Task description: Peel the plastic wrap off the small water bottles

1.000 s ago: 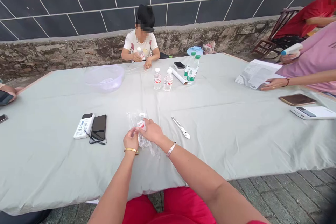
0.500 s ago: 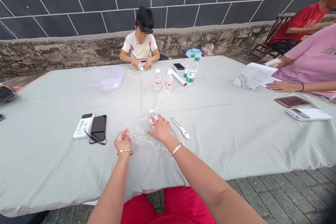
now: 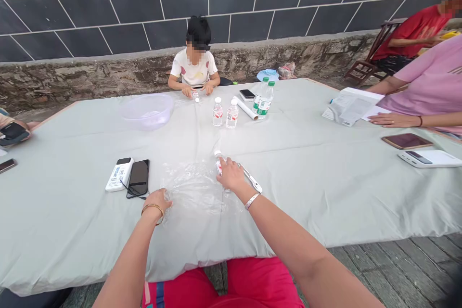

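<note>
A sheet of clear plastic film (image 3: 195, 183) lies spread and wrinkled on the cloth in front of me. My left hand (image 3: 159, 200) is closed at its left edge, fingers curled on the film. Under my right hand (image 3: 231, 174) is a small clear water bottle (image 3: 218, 161) with a white cap and red-and-white label, lying on its side on the film. My right fingers wrap over it and hide its lower part. A white utility knife (image 3: 251, 179) lies just right of that hand.
On the grey tablecloth (image 3: 306, 192) are a power bank (image 3: 120, 174), a phone (image 3: 138, 178), a translucent basin (image 3: 147, 110), two small bottles (image 3: 217, 113), a film roll (image 3: 247, 108) and two green-capped bottles (image 3: 265, 101). A person opposite (image 3: 195, 65) handles a bottle; another (image 3: 415, 82) holds papers.
My left hand has moved left and down, drawing the film out wider and flatter. My right hand and the bottle have shifted slightly right, close to the knife.
</note>
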`<state>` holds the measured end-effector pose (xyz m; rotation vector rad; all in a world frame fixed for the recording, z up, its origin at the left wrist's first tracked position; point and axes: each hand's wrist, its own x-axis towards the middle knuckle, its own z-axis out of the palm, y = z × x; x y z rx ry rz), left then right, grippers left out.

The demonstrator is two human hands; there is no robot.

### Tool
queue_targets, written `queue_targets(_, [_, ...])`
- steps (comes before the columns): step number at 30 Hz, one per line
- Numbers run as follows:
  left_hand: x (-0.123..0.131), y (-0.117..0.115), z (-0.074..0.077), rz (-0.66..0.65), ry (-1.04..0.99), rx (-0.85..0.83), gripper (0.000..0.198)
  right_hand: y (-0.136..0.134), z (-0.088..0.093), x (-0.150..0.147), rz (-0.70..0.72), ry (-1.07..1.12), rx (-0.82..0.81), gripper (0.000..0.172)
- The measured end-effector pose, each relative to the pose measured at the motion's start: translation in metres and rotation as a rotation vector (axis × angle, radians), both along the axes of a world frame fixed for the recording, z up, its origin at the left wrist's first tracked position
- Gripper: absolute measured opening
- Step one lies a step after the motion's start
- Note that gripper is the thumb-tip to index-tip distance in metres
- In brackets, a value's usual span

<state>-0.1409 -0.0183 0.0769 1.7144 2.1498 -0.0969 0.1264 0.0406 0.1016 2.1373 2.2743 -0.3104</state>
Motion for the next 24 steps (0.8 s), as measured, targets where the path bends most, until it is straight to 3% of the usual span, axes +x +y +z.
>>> queue_targets(3, [0.000, 0.001, 0.014, -0.032, 0.077, 0.002, 0.018, 0.001, 0.001, 0.005, 0.054, -0.024, 0.031, 0.064])
queue_targets(7, [0.004, -0.001, 0.031, -0.183, 0.192, 0.023, 0.025, 0.002, -0.004, 0.014, 0.064, 0.004, 0.044, 0.059])
queue_targets(10, [0.006, -0.006, 0.041, -0.317, 0.091, -0.145, 0.022, 0.004, -0.008, 0.020, -0.064, 0.002, 0.003, 0.071])
queue_targets(13, [0.008, -0.013, 0.048, -0.389, -0.025, -0.208, 0.018, 0.011, -0.010, 0.027, -0.123, 0.026, -0.049, 0.086])
queue_targets(16, [0.009, -0.016, 0.049, -0.402, -0.123, -0.193, 0.018, 0.021, -0.014, 0.029, -0.158, 0.327, -0.049, 0.087])
queue_targets(20, [0.017, -0.014, 0.045, -0.390, -0.171, -0.157, 0.016, 0.030, -0.026, 0.021, -0.204, 0.807, 0.249, 0.080])
queue_targets(24, [0.034, -0.012, 0.044, -0.437, -0.144, -0.164, 0.016, 0.036, -0.033, 0.015, -0.262, 0.952, 0.362, 0.063])
